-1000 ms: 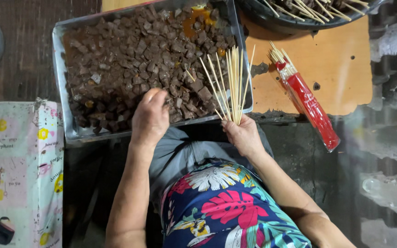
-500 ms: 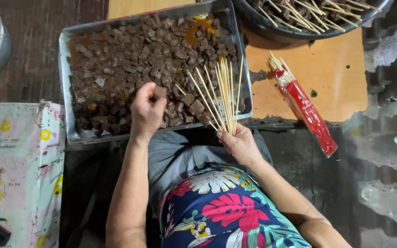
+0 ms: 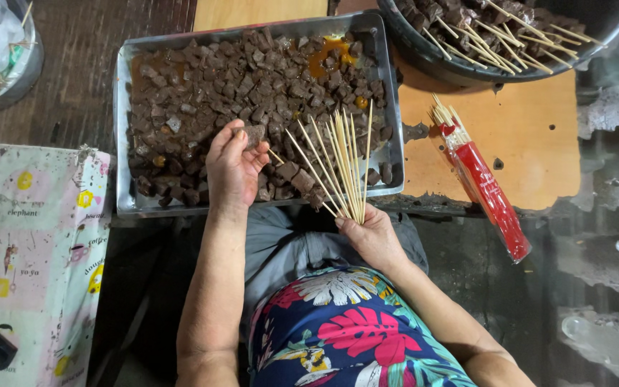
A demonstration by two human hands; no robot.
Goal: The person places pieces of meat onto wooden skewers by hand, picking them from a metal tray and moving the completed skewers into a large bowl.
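A dark meat cube is pinched in the left hand over the metal tray at frame centre, while bamboo skewers are kept fanned, points up, in the clenched right hand.

The dark bowl of skewered meat is cut off by the top edge

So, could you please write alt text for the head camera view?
A person's left hand lifts a brown meat cube from a metal tray of cubes, while the right hand holds a fan of bamboo skewers. A red skewer packet lies nearby.
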